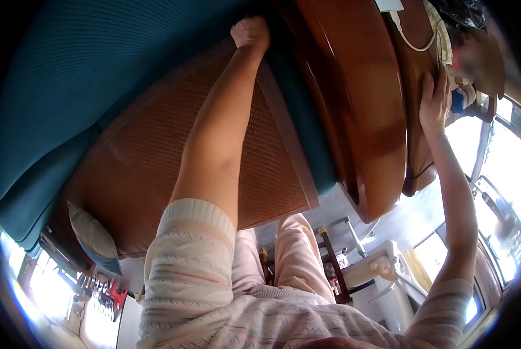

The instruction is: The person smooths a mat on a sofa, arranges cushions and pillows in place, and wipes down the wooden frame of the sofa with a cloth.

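Note:
My left hand (pixel 251 32) is stretched to the far inner corner of a teal sofa (pixel 57 104), beside the wooden armrest. Its fingers are curled closed; whatever they may hold is hidden. Below that wrist lies a brown woven seat mat (pixel 156 145) with a plain border, covering most of the seat. Out to the side, my right hand (pixel 436 104) lies with fingers extended on the brown wooden surface (pixel 410 75) beyond the curved armrest (pixel 353 99). A white cable (pixel 408 43) runs near its fingertips.
A light cushion (pixel 90 232) leans at the sofa's left end. Striped cloth items (pixel 464 96) sit beyond my right hand. A dark-framed stand (pixel 336 264) and white equipment (pixel 385 267) stand on the floor near my legs.

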`<state>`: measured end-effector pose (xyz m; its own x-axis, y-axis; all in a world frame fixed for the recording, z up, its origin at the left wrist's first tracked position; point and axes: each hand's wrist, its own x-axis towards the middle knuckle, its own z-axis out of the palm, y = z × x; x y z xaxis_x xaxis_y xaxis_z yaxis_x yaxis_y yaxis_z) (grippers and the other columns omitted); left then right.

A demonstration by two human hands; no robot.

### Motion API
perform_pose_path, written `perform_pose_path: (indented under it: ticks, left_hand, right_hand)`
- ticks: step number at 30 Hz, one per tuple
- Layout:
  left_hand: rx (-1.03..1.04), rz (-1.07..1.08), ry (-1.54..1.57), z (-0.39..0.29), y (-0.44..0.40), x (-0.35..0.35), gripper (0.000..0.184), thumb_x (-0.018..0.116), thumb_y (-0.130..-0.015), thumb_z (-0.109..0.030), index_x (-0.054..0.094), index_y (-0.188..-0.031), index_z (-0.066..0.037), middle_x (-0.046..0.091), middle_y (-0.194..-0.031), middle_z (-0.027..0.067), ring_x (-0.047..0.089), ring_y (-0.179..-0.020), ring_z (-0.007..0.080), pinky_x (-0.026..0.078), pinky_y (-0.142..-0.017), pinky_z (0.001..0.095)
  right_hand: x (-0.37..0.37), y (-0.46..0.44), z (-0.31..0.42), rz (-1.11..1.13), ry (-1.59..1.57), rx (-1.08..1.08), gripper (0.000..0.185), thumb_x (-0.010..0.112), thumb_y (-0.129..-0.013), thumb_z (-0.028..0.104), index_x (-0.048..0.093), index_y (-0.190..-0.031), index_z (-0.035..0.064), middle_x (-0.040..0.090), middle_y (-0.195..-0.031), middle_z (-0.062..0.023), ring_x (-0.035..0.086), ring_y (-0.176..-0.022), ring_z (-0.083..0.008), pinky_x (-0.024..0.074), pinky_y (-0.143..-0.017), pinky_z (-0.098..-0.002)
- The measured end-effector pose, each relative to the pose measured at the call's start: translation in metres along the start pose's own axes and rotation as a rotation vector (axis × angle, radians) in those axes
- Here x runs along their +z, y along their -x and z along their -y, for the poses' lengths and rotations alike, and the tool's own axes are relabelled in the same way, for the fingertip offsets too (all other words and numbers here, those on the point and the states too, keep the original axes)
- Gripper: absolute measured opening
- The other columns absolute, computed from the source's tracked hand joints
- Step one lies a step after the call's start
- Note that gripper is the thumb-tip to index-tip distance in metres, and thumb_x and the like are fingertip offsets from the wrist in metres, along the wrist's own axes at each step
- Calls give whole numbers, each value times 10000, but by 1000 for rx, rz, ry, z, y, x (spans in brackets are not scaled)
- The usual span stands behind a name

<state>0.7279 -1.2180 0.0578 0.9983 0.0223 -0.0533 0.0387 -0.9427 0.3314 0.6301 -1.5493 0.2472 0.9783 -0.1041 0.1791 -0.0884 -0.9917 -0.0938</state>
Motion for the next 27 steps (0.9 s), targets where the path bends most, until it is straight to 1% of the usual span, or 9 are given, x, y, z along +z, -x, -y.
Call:
perform_pose_path:
  ticks: [2, 5, 6, 10, 12, 15, 17, 22, 27]
  left_hand:
    - [50, -71, 18, 1, -2, 8, 216, 475, -822, -213, 639, -815, -73, 625, -840, 158, 616, -751, 272, 498, -648, 364]
    - [-173, 389, 169, -24, 42, -26, 240, 441, -842, -178, 608, -728, -49, 625, -786, 164, 622, -662, 248, 504, -568, 348]
    - [11, 482, 113, -31, 85, -22, 271, 416, -849, -127, 571, -640, -52, 618, -696, 150, 613, -591, 227, 495, -500, 355]
    - [673, 1024, 630, -53, 244, -68, 283, 589, -789, -338, 653, -795, -62, 631, -773, 135, 613, -762, 237, 467, -769, 374]
    - [317, 932, 863, -41, 241, -66, 294, 581, -798, -330, 638, -875, -53, 636, -815, 133, 616, -769, 238, 472, -776, 358]
    - [-148, 512, 255, 0, 126, -79, 261, 542, -828, -211, 570, -1038, -59, 626, -815, 155, 620, -762, 229, 514, -676, 353]
    - [-10, 84, -95, 41, 69, -64, 343, 581, -790, -205, 539, -1085, -36, 608, -875, 195, 613, -806, 282, 507, -690, 381]
    - [-25, 304, -108, 66, 11, -48, 304, 579, -778, -152, 565, -1054, -24, 617, -878, 180, 621, -756, 270, 512, -645, 360]
    - [-267, 455, 411, 63, 11, -62, 258, 560, -789, -135, 602, -1019, -25, 624, -727, 104, 593, -567, 136, 472, -506, 245]
  right_hand:
    - [0, -1, 0, 1, 0, -2, 588, 342, -886, 429, 297, -1290, 6, 393, -1230, -239, 378, -1135, -386, 296, -951, -436]
    - [-1, 0, 0, 17, 17, 10, 595, 339, -886, 440, 295, -1292, 8, 387, -1241, -237, 370, -1147, -383, 294, -957, -434]
    - [0, 0, 0, 14, 12, 13, 598, 338, -886, 445, 294, -1293, 9, 383, -1246, -236, 366, -1152, -383, 293, -959, -433]
    - [-3, -1, 5, 24, 16, 18, 611, 334, -886, 456, 287, -1296, 5, 372, -1261, -233, 357, -1165, -379, 293, -964, -430]
    - [-4, 0, 6, 28, 5, 15, 608, 335, -886, 453, 289, -1295, 5, 373, -1262, -231, 361, -1162, -376, 296, -963, -429]
    - [0, -1, 0, 6, 1, -7, 597, 340, -886, 443, 295, -1293, 8, 374, -1261, -230, 369, -1157, -372, 299, -960, -428]
    - [2, 0, 0, -2, -1, -16, 588, 345, -886, 435, 299, -1291, 11, 376, -1259, -230, 374, -1152, -371, 302, -957, -427]
    - [1, 0, -1, -1, 4, -8, 596, 342, -876, 450, 306, -1289, 21, 391, -1242, -228, 388, -1136, -375, 310, -950, -429]
    - [3, 0, -2, -8, 13, 7, 624, 336, -866, 478, 291, -1299, 31, 391, -1242, -226, 389, -1136, -375, 312, -947, -435]
